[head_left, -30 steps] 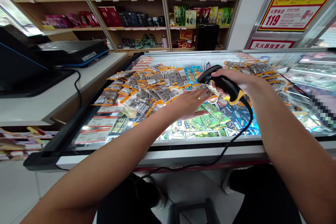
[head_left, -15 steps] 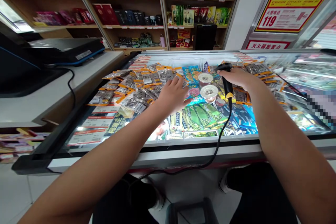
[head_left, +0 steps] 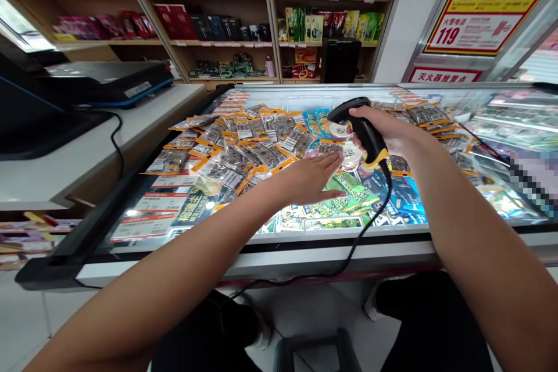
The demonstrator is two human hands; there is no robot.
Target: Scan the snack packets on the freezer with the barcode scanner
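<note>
My right hand (head_left: 390, 128) grips a black and yellow barcode scanner (head_left: 360, 125), its head pointing left and down, its black cable (head_left: 361, 232) hanging over the front edge. My left hand (head_left: 311, 177) lies flat with fingers stretched out on the glass lid of a chest freezer (head_left: 279, 238), fingertips at a small snack packet (head_left: 331, 148) under the scanner's head. Several clear, orange-edged snack packets (head_left: 244, 145) are spread over the lid to the left of that hand.
More packets (head_left: 429, 113) lie at the lid's far right. Frozen goods show under the glass. A white counter (head_left: 87, 151) with a black till device (head_left: 104, 81) stands left. Shelves of goods (head_left: 209, 17) fill the back wall; a stool (head_left: 314, 351) is below.
The scanner has tipped from upright to pointing down-left over the lid. My left hand has come back from the packet pile toward the right, now flat beneath the scanner with a packet at its fingertips.
</note>
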